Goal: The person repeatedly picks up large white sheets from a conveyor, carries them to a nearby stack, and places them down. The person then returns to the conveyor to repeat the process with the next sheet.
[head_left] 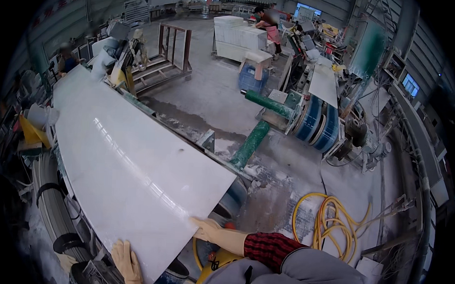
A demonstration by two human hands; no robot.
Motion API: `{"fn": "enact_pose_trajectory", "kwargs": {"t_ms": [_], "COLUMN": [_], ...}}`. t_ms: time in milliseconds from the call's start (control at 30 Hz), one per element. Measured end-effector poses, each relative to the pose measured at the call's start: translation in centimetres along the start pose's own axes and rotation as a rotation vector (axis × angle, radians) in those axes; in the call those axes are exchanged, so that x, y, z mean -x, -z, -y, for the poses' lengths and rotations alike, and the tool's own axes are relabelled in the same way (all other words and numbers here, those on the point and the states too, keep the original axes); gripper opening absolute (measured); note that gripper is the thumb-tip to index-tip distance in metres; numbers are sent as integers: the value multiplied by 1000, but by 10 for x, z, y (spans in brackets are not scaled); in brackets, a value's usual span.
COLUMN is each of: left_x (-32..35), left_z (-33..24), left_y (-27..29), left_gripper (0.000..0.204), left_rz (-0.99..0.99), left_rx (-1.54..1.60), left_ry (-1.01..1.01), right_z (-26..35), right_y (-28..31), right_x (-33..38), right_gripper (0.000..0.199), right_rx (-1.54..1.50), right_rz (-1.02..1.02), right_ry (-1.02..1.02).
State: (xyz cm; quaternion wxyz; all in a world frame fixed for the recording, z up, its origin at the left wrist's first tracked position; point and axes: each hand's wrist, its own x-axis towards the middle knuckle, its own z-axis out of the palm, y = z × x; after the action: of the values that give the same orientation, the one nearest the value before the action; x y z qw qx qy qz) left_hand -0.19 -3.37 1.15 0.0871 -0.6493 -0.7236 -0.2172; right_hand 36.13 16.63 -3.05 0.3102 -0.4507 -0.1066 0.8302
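With the gloved left hand (127, 262) flat on the near edge and the right hand (207, 228) gripping the near right corner, the white stone slab (125, 158) overhanging the machine bed could tip or slip.

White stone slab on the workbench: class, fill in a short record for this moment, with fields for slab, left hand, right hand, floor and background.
slab: large glossy white stone slab, lying flat
left hand: gloved left hand on the slab's near edge
right hand: gloved right hand at the slab's near right corner
floor: coiled yellow hose on dusty concrete
background: a person by stacked white slabs
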Motion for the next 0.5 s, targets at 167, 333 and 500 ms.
{"fn": "enact_pose_trajectory", "kwargs": {"t_ms": [167, 333, 500], "left_x": [-9, 11, 37], "left_z": [-16, -75, -114], "left_y": [19, 44, 58], "left_gripper": [43, 43, 46], "left_rz": [14, 21, 129], "left_rx": [33, 42, -36], "left_ry": [0, 22, 16], "right_z": [1, 10, 5], "right_y": [-11, 30, 77], "right_x": [7, 64, 115], "right_gripper": [63, 66, 70], "right_rx": [8, 173, 142], "right_rz": [-79, -100, -10], "right_ry": [26, -96, -207]}}
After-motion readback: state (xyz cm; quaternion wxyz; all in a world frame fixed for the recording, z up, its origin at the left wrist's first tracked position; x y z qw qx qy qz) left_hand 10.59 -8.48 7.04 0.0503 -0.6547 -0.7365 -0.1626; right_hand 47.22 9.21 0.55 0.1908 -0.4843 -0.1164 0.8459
